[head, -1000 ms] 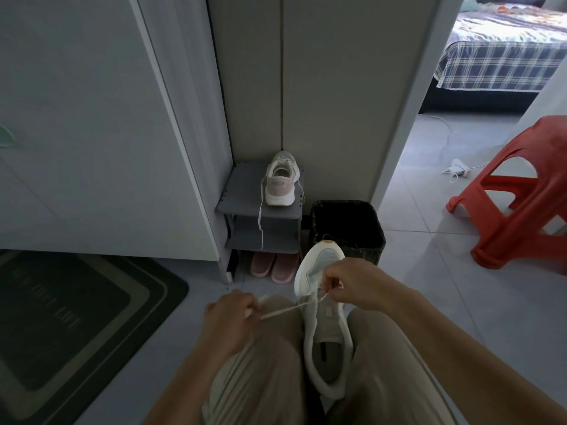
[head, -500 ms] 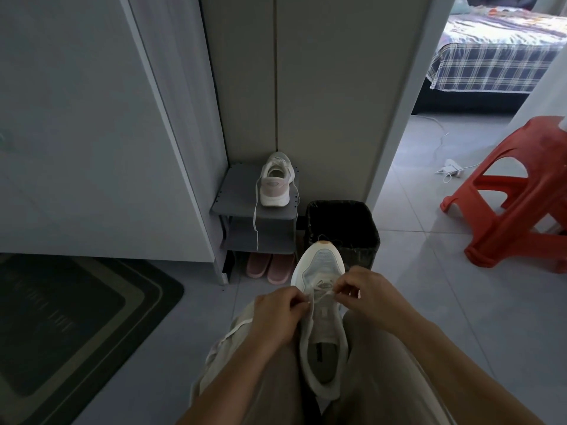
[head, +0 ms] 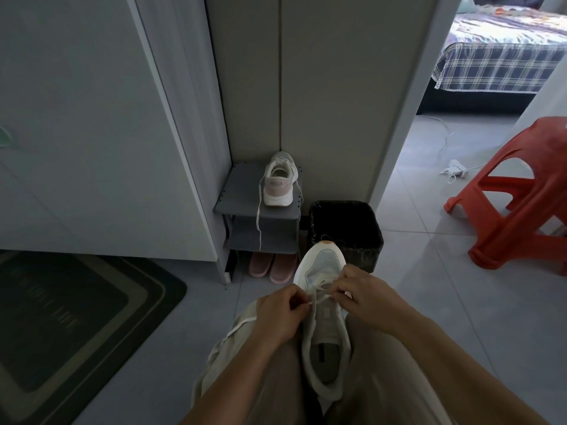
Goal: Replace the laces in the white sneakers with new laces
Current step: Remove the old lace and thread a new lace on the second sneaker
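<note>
A white sneaker (head: 325, 326) lies between my knees, toe pointing away from me. A white lace (head: 320, 297) crosses its lowest eyelets near the toe. My left hand (head: 282, 317) pinches the lace at the shoe's left side, and the slack trails down over my left thigh. My right hand (head: 368, 299) pinches the lace at the right eyelets. The second white sneaker (head: 279, 184), with a pink heel, stands on top of a grey shoe rack (head: 233, 194), its lace hanging down over the front.
A black bin (head: 346, 231) stands just beyond the shoe's toe. Pink slippers (head: 271, 266) sit under the rack. A red plastic stool (head: 521, 194) is at the right, a dark doormat (head: 70, 320) at the left. White cabinet doors rise behind, and a bed shows through the doorway.
My left hand came in from the left, where it held the lace pulled out taut, to the sneaker's left eyelets. My right hand stayed at the eyelets.
</note>
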Demonstrator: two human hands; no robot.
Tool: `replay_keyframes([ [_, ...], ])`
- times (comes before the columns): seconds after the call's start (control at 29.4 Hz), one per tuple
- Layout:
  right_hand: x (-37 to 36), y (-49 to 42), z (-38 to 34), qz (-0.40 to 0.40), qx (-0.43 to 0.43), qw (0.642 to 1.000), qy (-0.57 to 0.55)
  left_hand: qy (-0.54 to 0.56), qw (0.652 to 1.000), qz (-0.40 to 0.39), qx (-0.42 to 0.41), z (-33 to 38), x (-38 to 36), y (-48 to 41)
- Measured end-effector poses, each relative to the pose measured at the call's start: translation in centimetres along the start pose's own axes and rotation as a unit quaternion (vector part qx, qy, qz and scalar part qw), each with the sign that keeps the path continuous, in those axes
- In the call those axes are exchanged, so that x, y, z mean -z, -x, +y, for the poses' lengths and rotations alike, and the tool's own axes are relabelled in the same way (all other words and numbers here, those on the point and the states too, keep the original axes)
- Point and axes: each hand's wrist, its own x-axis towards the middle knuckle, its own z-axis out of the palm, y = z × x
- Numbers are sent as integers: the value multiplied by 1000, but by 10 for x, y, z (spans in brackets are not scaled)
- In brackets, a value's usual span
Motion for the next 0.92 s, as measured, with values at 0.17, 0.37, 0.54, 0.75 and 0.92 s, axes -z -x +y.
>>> replay_keyframes([
  [0.17,14,-2,-5,-40,3,999,19,21,1000,-14,1,-4,1,-1],
  [0.37,13,5,-3,-34,4,999,21,7,1000,4,-13,-8,0,-2],
  [0.54,5,6,4,6,0,1000,1,15,1000,12,-15,-9,-3,-2],
  [0.75,0,8,5,51,61,996,28,44,998,26,-23,-11,-6,1],
  [0.92,2,13,9,50,-3,999,-20,71,994,65,-56,-16,-10,6],
])
